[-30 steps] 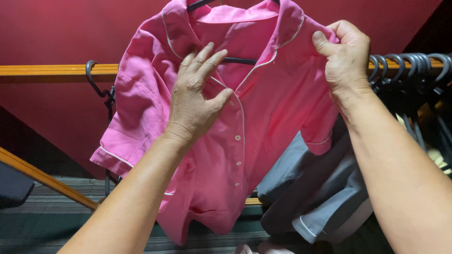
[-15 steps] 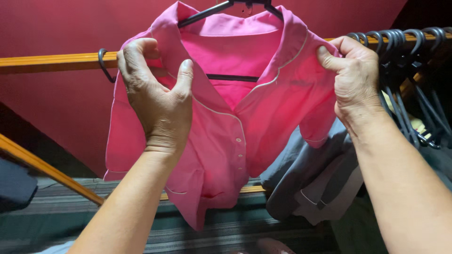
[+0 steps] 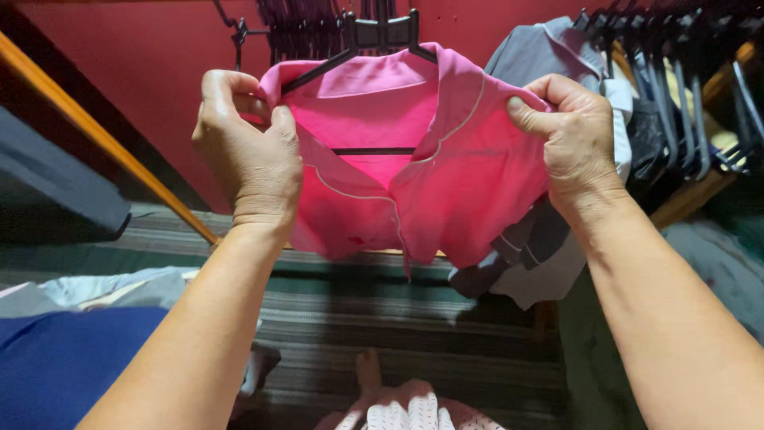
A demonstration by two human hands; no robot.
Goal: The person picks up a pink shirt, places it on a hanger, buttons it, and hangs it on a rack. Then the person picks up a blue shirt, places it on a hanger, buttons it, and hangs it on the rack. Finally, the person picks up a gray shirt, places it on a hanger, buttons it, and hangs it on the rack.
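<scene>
Two-handed now, facing a red wall point(image 3: 159, 48) from 9 to 12 o'clock and holding up the pink shirt point(image 3: 461, 183) at centre, with a grey garment point(image 3: 541, 56) just behind it at 2 o'clock. Gripping the shirt's shoulders: left hand point(image 3: 247, 159) at 10 o'clock, no longer flat on the front as a second ago but clenched on the fabric, right hand point(image 3: 577, 147) at 2 o'clock pinching the other shoulder as before. Keeping the shirt spread and squared on its black hanger point(image 3: 382, 32).

Pink shirt point(image 3: 446, 183) on black hanger point(image 3: 374, 36).
</scene>
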